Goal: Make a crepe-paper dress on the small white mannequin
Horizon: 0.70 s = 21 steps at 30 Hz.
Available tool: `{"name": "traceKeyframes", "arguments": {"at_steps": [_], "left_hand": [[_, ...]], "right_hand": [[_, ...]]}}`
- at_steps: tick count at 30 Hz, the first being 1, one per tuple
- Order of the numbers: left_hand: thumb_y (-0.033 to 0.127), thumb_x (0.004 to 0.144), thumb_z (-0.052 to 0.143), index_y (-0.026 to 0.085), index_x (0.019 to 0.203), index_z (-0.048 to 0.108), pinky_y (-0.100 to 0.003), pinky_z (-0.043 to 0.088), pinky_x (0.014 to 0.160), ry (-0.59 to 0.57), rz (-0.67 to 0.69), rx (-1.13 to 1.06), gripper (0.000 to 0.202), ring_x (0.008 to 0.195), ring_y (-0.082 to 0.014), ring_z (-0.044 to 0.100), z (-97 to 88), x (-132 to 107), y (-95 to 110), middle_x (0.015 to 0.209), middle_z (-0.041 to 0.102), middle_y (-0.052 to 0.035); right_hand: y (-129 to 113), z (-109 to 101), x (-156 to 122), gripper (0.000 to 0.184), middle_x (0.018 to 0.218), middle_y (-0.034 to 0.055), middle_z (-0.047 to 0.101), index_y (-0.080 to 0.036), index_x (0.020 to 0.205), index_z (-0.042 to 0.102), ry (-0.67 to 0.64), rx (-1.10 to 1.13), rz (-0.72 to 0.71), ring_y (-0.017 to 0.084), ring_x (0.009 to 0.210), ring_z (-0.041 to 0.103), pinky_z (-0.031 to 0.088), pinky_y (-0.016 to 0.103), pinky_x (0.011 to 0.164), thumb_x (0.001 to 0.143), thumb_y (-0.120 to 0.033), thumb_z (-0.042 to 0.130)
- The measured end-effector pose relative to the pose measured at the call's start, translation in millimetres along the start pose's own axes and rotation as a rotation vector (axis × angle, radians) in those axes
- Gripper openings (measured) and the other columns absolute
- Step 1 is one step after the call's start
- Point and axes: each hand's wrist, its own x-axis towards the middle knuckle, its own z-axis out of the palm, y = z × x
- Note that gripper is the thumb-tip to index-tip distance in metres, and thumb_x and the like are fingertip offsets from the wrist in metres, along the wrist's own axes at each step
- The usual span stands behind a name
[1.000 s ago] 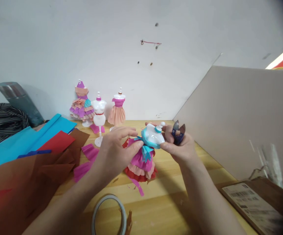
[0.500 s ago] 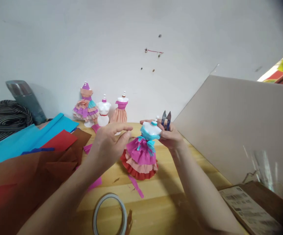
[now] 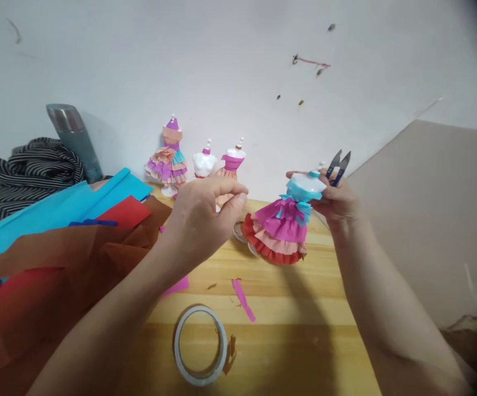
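Observation:
My right hand (image 3: 337, 201) is closed round the white bust of a small mannequin (image 3: 306, 184) that wears a layered paper dress (image 3: 279, 228) in magenta, peach and red with a turquoise bow. The same hand also holds small blue thread snips (image 3: 338, 165), blades pointing up. The mannequin is upright above the wooden table (image 3: 296, 324). My left hand (image 3: 201, 217) hovers just left of the dress, thumb and forefinger curled near each other; I see nothing between them.
Three more dressed mannequins (image 3: 203, 162) stand at the wall. Sheets of turquoise, red and brown paper (image 3: 69, 236) cover the left side. A tape roll (image 3: 200, 344) and a magenta paper scrap (image 3: 243, 298) lie in front. A grey board (image 3: 440, 203) leans at the right; striped cloth and a metal flask (image 3: 73, 140) are at back left.
The mannequin went from tilted on its side to upright and was carried up and right. My left hand let go of the dress and drew back to the left.

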Motion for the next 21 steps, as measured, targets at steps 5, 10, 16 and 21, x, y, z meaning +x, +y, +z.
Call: {"name": "traceKeyframes", "arguments": {"at_steps": [5,10,16,21], "left_hand": [[0.016,0.08,0.057,0.018,0.075,0.074,-0.024,0.049,0.062,-0.002,-0.028,0.022,0.018,0.065,-0.0125,0.065,-1.0,1,1,0.074,0.075,-0.0011],[0.014,0.081,0.055,0.019,0.076,0.074,-0.024,0.05,0.064,-0.017,-0.051,-0.003,0.02,0.068,-0.0124,0.066,-2.7,0,1,0.076,0.076,-0.0009],[0.017,0.082,0.056,0.02,0.077,0.074,-0.024,0.05,0.057,-0.048,-0.117,-0.032,0.019,0.07,-0.0142,0.067,-0.9,0,1,0.079,0.076,-0.0015],[0.017,0.081,0.057,0.022,0.078,0.075,-0.025,0.051,0.056,-0.053,-0.159,-0.029,0.019,0.073,-0.0161,0.068,0.2,2,2,0.079,0.076,-0.0001]], "right_hand": [[11,-13,32,0.058,0.082,0.0032,0.073,-0.02,0.055,0.034,-0.065,0.054,-0.038,-0.001,0.039,0.01,0.004,0.02,0.039,0.044,-0.036,0.088],[9,-18,70,0.055,0.09,0.0022,0.074,-0.02,0.057,0.031,-0.076,0.126,-0.099,-0.001,0.04,0.007,0.003,0.022,0.037,0.048,-0.031,0.085],[13,-19,110,0.053,0.105,0.0013,0.074,-0.019,0.057,0.031,-0.086,0.208,-0.126,-0.002,0.04,0.007,0.006,0.021,0.035,0.046,-0.019,0.082],[37,-17,127,0.05,0.098,0.0039,0.075,-0.019,0.057,0.034,-0.153,0.204,-0.064,-0.003,0.039,0.013,0.008,0.018,0.037,0.043,-0.017,0.082]]}}
